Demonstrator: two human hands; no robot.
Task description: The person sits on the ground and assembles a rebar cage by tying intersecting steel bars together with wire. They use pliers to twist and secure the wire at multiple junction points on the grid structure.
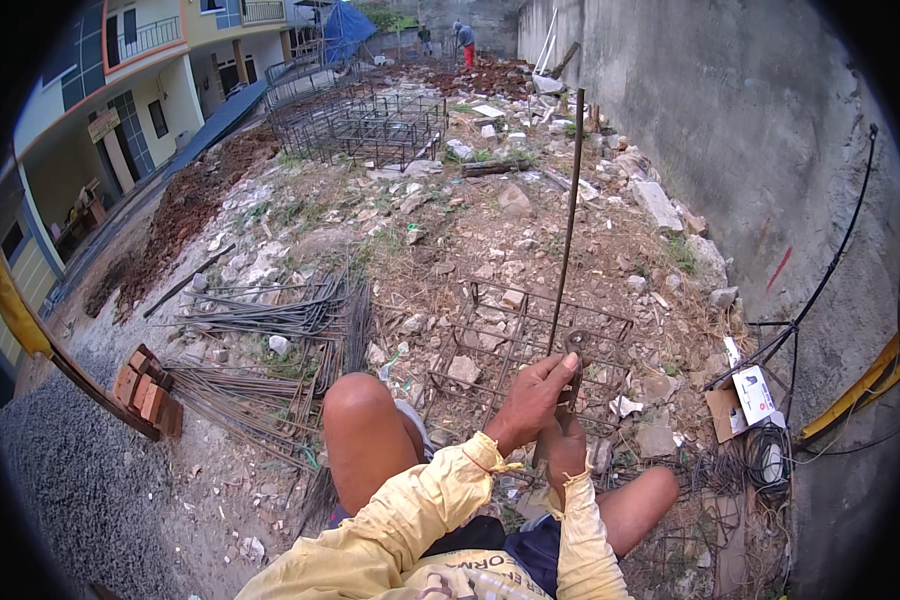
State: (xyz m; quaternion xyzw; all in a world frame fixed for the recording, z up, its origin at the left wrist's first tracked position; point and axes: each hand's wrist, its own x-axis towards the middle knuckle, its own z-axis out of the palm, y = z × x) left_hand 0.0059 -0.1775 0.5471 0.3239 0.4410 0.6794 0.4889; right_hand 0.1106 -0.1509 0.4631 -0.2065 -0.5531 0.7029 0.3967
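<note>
In front of my body, my left hand [538, 402] is closed round the lower part of a long thin steel bar [569, 220], which rises upright and leans slightly right. Just below it, my right hand [564, 452] is closed on what look like pincers [576, 345], their round metal head showing above the fingers, beside the left thumb. The hands overlap, so the handles and the bar's lower end are mostly hidden. Beyond and under the hands, a rectangular frame of bent steel bars [510, 309] lies on the rubble.
Bundles of steel bars [270, 312] lie at left, near stacked red bricks [148, 392] and grey gravel [60, 480]. Larger rebar cages [370, 130] stand farther off. A concrete wall [710, 120] runs along the right, beside a white box [753, 395] and coiled cable [767, 455]. People [465, 45] stand far away.
</note>
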